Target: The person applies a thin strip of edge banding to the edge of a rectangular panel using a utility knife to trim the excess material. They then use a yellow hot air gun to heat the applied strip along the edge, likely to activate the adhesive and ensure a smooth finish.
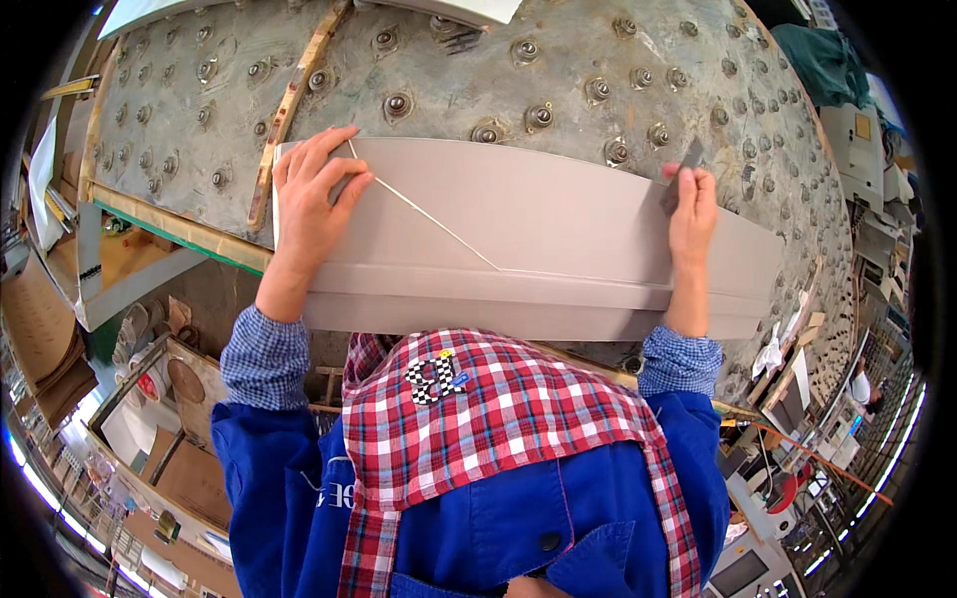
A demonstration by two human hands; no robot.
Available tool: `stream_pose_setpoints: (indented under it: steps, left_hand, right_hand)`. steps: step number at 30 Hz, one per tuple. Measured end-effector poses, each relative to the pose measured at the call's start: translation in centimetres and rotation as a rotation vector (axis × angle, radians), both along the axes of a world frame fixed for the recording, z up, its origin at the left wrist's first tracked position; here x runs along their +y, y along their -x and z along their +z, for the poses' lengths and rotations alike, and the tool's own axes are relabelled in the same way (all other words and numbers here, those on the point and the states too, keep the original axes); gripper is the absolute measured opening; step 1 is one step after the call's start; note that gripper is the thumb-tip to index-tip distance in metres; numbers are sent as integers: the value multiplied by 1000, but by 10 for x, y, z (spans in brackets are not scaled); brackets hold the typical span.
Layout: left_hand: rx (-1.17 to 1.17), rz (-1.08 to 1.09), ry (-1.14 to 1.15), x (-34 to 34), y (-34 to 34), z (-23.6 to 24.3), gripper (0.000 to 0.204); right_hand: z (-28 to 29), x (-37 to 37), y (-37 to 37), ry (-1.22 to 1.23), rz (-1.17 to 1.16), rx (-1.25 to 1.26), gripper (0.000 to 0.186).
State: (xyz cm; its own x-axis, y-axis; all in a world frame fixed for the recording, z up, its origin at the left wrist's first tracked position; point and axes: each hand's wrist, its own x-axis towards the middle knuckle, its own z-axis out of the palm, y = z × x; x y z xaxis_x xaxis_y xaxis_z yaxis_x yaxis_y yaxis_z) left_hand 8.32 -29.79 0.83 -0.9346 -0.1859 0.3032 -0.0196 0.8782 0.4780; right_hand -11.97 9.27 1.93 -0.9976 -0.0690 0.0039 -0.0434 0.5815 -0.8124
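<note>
Left hand (315, 197): is pinching thin white strip (436, 222); right hand (691, 209): is gripping dark flat blade (691, 156); grey panel (558, 214): is lying beneath.

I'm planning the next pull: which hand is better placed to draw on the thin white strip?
Probably the left hand: its fingertips pinch the thin white strip, which slants taut across the gray panel. The right hand is occupied, gripping a flat dark gray piece.

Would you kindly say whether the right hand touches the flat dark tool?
Touching: the head view shows the right hand gripping the flat dark tool with bent fingers.
</note>
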Motion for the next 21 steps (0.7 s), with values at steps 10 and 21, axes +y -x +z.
stream_pose_setpoints:
  steps: [10, 21]
  left_hand:
    - [-17, -6, -4, -53, 15, -2, 22]
    - [36, 61, -466, -7, 69, -17, 11]
  right_hand:
    - [-20, -35, -57, -170, 131, 117, 24]
    - [-34, -47, -76, -128, 150, 165, 22]
